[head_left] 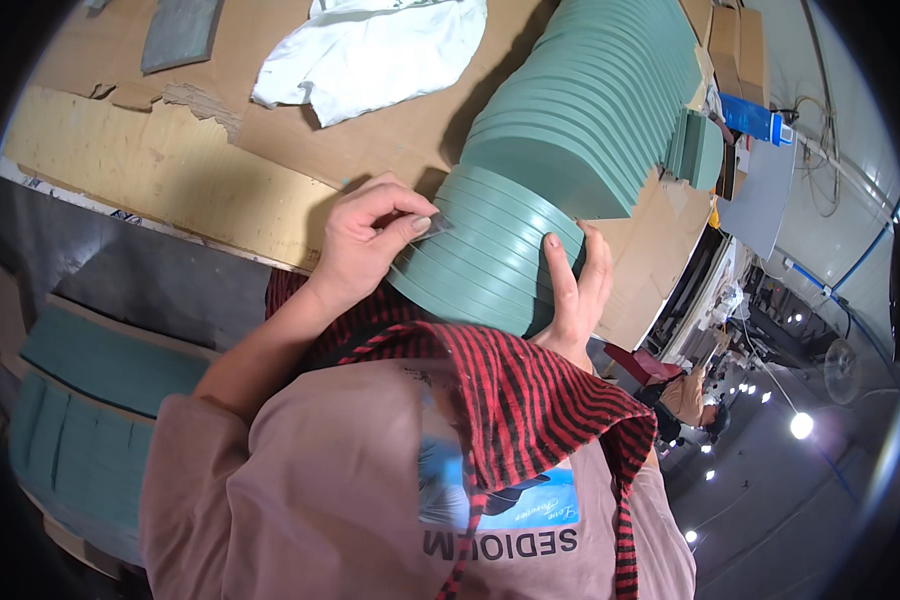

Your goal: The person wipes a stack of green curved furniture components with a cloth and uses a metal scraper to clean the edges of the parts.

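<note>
A small bundle of green curved panels (485, 255) lies in front of me at the table edge, its layered edges facing up in narrow bands. My left hand (370, 238) pinches a small thin dark blade-like piece (438, 228) between thumb and fingers. The tip of that piece touches the bundle's left side. On the opposite side, my right hand (580, 285) rests against the bundle with fingers stretched and apart. Just beyond stands a long row of matching green panels (590, 110), fanned closely together.
Brown cardboard (270, 140) covers the wooden table (150, 150). A white cloth (380, 50) and a grey flat block (182, 35) lie on it. More green panels (80, 440) are stacked low at left. A person (685, 397) is farther off at right.
</note>
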Tool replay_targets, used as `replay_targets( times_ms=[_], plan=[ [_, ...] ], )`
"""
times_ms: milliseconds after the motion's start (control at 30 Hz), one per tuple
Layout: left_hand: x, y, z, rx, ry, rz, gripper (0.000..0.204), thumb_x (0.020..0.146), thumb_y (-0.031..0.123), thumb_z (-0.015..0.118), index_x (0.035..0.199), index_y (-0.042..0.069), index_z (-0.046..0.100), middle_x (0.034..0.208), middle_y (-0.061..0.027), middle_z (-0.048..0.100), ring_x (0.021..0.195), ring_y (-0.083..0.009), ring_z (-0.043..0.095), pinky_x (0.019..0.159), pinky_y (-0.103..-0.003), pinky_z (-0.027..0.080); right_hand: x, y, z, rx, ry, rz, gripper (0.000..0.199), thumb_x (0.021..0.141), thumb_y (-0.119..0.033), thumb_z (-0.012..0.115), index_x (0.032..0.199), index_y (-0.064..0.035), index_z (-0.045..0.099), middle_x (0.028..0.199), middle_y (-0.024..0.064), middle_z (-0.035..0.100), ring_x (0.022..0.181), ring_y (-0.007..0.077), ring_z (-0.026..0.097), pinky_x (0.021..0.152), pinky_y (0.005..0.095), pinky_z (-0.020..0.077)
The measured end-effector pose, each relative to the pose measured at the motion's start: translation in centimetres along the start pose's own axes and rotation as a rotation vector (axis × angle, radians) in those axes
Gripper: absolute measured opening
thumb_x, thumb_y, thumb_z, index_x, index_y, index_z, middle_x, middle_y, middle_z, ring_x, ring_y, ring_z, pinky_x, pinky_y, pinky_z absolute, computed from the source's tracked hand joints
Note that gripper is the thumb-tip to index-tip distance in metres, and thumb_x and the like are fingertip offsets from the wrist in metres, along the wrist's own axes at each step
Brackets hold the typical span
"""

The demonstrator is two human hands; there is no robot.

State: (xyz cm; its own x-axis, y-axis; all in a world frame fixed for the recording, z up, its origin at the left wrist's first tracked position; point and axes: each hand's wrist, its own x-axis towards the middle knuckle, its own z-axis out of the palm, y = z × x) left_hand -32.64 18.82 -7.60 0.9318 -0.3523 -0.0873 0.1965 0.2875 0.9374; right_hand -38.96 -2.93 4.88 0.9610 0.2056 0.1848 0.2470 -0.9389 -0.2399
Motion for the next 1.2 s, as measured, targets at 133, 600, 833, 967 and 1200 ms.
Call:
replay_targets(
  times_ms=[133,600,833,967,1200],
  plan=[
    [0.5,0.8,0.4,-0.039,0.014,0.076,0.013,0.085,-0.011,0.065,0.094,-0.003,0.069,0.088,-0.0049,0.059,0.079,-0.0118,0.056,0.073,-0.024,0.045,0.3,-0.2,-0.1,-0.008,-0.004,-0.006,0.085,0.073,-0.064,0.07,0.136,-0.0078,0.057,0.137,0.034,0.044,0.124,0.0483,0.045,0.104,0.0538,0.033],
    [2.2,1.7,0.1,0.025,-0.034,0.143,0.013,0.082,-0.01,0.068,0.092,-0.001,0.071,0.083,-0.0059,0.062,0.075,-0.0139,0.059,0.067,-0.025,0.046,0.7,-1.1,-0.4,0.022,-0.032,0.026,0.102,0.056,-0.057,0.085,0.138,-0.0069,0.053,0.138,0.0349,0.042,0.124,0.0492,0.045,0.103,0.0555,0.0336],
    [2.6,1.7,0.7,-0.005,-0.059,0.207,0.016,0.081,-0.012,0.068,0.092,-0.001,0.071,0.083,-0.006,0.062,0.075,-0.0141,0.059,0.067,-0.025,0.047,0.5,-1.0,-0.6,-0.005,-0.065,0.048,0.107,0.047,-0.045,0.089,0.139,-0.0076,0.051,0.138,0.0353,0.041,0.122,0.0497,0.046,0.101,0.0563,0.0354],
    [2.9,1.5,0.6,0.018,-0.08,0.241,0.016,0.081,-0.011,0.068,0.092,0.0,0.071,0.084,-0.006,0.061,0.075,-0.0142,0.059,0.067,-0.025,0.047,0.7,-0.8,-0.6,-0.015,-0.074,0.022,0.103,0.048,-0.041,0.085,0.139,-0.0073,0.051,0.138,0.0364,0.04,0.122,0.0504,0.046,0.099,0.0569,0.0364],
    [2.5,2.1,0.8,-0.024,-0.213,0.278,0.016,0.081,-0.01,0.07,0.093,0.001,0.072,0.084,-0.0054,0.06,0.074,-0.014,0.059,0.066,-0.024,0.047,0.6,-0.7,-0.5,-0.004,-0.077,0.006,0.101,0.051,-0.047,0.082,0.139,-0.0068,0.051,0.137,0.0369,0.04,0.122,0.0509,0.046,0.1,0.0574,0.0352]
  ],
)
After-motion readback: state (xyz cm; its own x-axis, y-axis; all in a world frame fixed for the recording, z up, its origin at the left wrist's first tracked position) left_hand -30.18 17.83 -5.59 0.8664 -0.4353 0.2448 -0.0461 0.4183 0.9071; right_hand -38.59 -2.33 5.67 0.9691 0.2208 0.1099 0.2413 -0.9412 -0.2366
